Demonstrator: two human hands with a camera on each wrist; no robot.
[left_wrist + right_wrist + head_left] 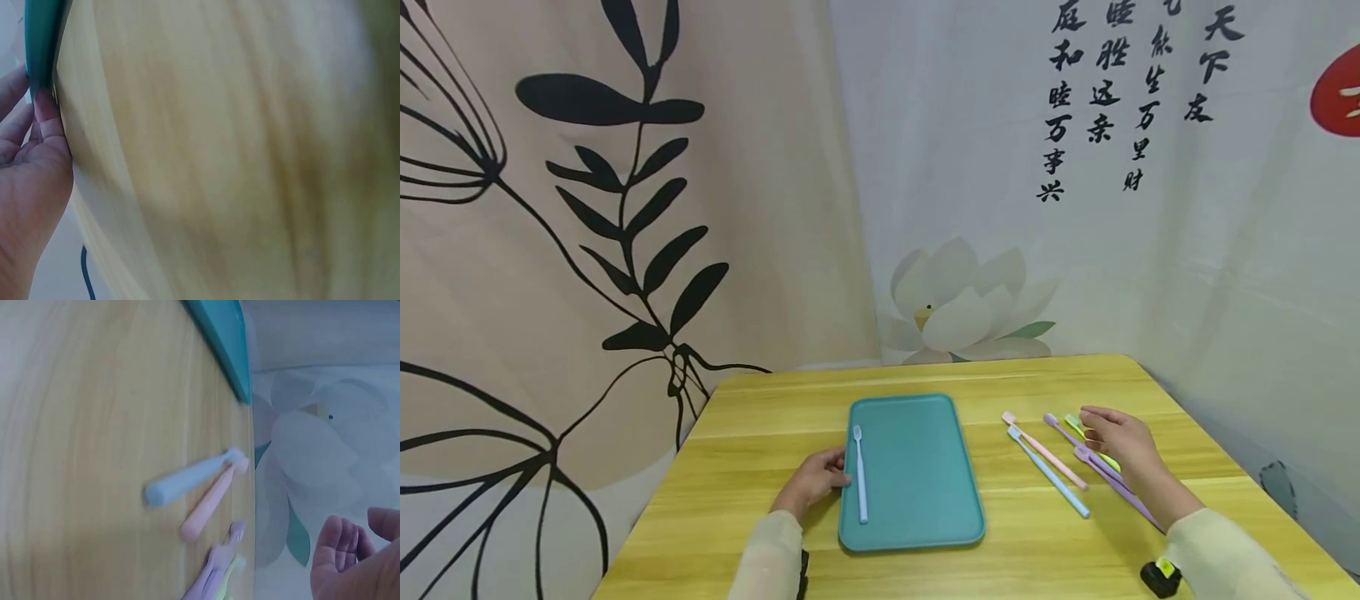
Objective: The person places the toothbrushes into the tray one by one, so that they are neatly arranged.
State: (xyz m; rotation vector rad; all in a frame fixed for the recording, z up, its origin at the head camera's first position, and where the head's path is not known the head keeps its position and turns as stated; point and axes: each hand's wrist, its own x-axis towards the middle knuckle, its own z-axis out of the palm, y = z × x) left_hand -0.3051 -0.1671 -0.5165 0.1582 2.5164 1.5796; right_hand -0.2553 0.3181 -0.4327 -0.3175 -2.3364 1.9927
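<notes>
A teal tray (917, 475) lies on the table with a light-blue toothbrush (861, 479) along its left side. My left hand (812, 479) pinches the tray's left rim between thumb and fingers, and the left wrist view shows fingertips on both sides of that teal edge. Right of the tray, another blue toothbrush (1048, 472) and a pink toothbrush (1049, 454) lie side by side. Over two purple toothbrushes (1120, 487) and a green toothbrush (230, 572) hovers my right hand (1122, 443), fingers loosely bent and holding nothing. It partly hides the purple and green ones.
The wooden table (775, 417) ends at a back edge before a printed curtain (775, 208) with leaves, a lotus and writing. A small black object (1160, 578) with a yellow-green label shows beside the right sleeve (1225, 554).
</notes>
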